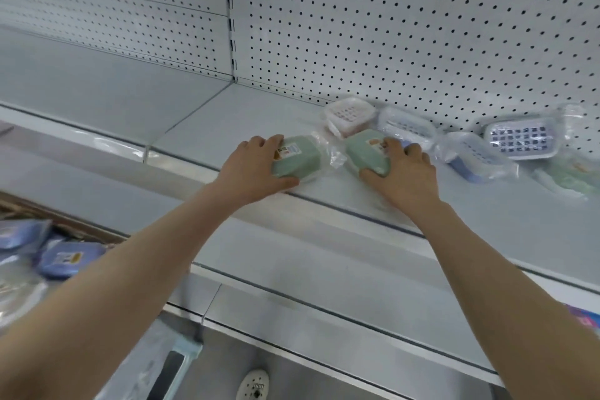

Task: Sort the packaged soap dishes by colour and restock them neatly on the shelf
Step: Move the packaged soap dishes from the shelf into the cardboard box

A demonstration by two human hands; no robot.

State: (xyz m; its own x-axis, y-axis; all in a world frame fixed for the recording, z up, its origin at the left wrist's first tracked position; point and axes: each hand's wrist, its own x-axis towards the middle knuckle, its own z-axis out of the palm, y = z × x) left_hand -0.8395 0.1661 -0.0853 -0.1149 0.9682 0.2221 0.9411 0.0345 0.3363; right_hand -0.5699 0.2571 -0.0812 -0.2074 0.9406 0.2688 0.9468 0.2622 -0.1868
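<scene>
Gripping green soap dishes (297, 157) (363, 148), labels (286, 150) half covered.

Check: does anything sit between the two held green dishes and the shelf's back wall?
Behind the left green dish, gripped by the left hand, only bare shelf shows. Behind the right green dish, in the right hand, a pink dish and a blue dish lie before the pegboard.
</scene>
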